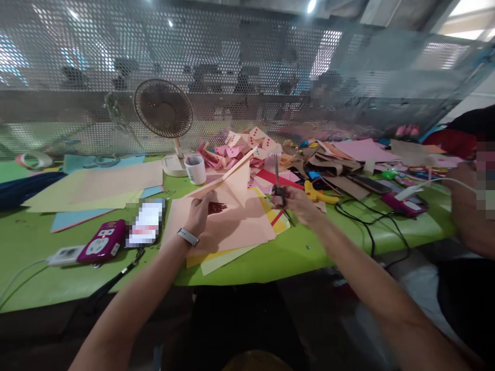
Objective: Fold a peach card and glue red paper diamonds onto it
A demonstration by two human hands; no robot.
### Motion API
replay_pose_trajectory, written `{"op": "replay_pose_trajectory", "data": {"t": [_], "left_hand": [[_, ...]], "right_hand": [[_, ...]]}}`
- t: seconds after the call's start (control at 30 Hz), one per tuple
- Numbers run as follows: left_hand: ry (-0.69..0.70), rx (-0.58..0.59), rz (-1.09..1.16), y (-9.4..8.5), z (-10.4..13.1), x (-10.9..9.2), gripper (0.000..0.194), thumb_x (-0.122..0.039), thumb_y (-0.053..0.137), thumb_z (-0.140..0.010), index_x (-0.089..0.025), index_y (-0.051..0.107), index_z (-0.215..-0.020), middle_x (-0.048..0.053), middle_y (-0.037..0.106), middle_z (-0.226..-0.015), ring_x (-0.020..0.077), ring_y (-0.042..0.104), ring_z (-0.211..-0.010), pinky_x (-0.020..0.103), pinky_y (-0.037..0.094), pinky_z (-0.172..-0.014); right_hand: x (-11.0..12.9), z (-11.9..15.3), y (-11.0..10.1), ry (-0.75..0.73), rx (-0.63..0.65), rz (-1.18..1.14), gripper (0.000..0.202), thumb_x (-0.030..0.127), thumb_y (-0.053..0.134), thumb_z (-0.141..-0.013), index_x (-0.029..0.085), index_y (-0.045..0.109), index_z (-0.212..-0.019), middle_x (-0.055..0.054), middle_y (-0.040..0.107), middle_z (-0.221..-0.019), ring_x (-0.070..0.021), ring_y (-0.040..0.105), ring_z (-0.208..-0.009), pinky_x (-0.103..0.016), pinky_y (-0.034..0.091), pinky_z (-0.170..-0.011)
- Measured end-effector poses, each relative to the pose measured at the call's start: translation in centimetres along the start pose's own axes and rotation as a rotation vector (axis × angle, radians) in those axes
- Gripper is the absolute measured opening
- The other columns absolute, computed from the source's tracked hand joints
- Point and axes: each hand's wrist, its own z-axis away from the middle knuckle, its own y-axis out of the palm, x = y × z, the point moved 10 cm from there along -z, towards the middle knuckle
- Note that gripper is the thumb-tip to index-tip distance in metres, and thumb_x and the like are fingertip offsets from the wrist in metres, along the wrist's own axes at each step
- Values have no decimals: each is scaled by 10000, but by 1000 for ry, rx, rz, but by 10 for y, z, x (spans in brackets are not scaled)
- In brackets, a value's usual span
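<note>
A folded sheet of peach paper (236, 180) stands raised at an angle, gripped near its lower left edge by my left hand (199, 212). Beneath it lies a stack of peach sheets (228, 234), with yellow sheets (232, 256) showing under the edges. Off to the right of the folded sheet, apart from it, my right hand (297, 203) is closed around a pair of scissors (277, 178). The scissors point up and away from me. Some of my left fingers are hidden behind the paper.
Beyond the paper are a white mug (195, 170), a desk fan (163, 109) and a pile of folded pink paper pieces (247, 144). A yellow glue gun (319, 193) and black cables (367, 226) lie right. A phone (145, 222) and purple device (103, 242) lie left. Another person's arm (469, 206) is at far right.
</note>
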Motion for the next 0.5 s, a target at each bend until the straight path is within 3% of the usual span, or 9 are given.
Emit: {"op": "replay_pose_trajectory", "data": {"t": [0.07,0.2,0.4,0.5], "left_hand": [[2,-11,0,-1,-1,-1,353,-447,669,-752,-99,634,-699,129,707,-596,225,707,-593,318,568,-647],[-33,-16,6,-3,-6,5,323,-422,674,-738,-110,624,-674,123,705,-589,232,709,-590,310,561,-625],[-44,-6,-19,-1,-5,3,343,-445,671,-748,-119,620,-653,95,680,-551,236,710,-604,295,552,-602],[-35,56,-39,8,0,1,393,-509,696,-740,-123,627,-715,107,715,-663,240,722,-683,300,559,-624]], "right_hand": [[-3,-17,25,-51,-36,-41,444,380,836,-573,187,584,-884,-42,676,-866,-160,658,-716,-335,571,-734],[7,-39,48,-239,-162,-93,542,348,843,-531,214,506,-934,-38,667,-956,-195,686,-847,-352,562,-816],[0,-46,59,-278,-232,113,436,315,728,-654,236,451,-980,-28,614,-1016,-140,673,-802,-288,547,-767],[-2,-45,61,-298,-223,131,416,323,685,-693,240,418,-1000,-30,601,-1015,-131,663,-834,-273,535,-789]]}}
